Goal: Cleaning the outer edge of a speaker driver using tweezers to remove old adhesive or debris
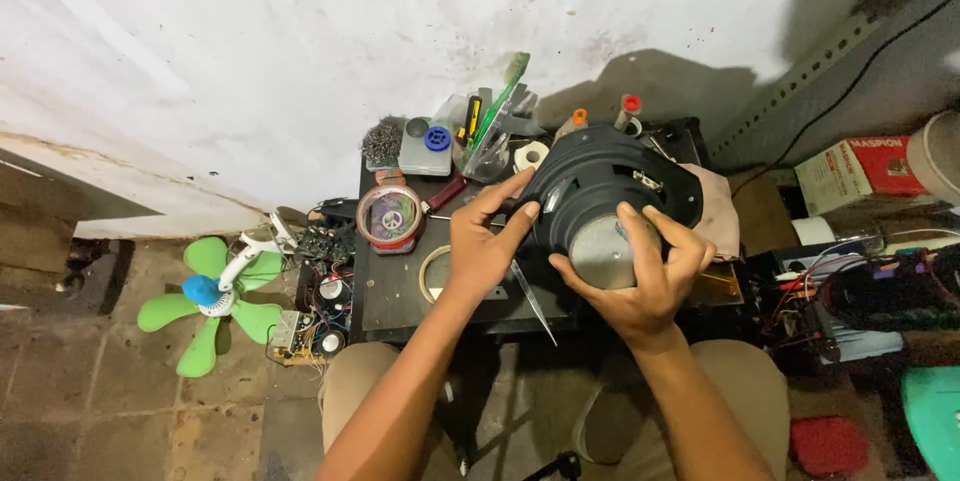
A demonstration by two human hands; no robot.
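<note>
The person has a big black speaker flipped magnet-side up over a small dark worktable, sitting between both hands. The right hand is wrapped around the round metal magnet at the back, fingers curled over its edge and gripping it. The left hand steadies the frame's rim from the side, thumb and index finger stretched out along the black edge, the other fingers pressed on the frame, so it's more of a brace than a full grip.

Looks like the speaker is being turned or inspected. To do that well, it's probably best to carry the weight at the magnet and frame, like here, and keep fingertips off the soft cone underneath, which can't be seen from this angle.

Long metal tweezers lie on the table right under the hands, so they could get knocked. Near the left hand sit a roll of tape and a round red-rimmed tin. A green fan lies on the floor, well apart.
</note>
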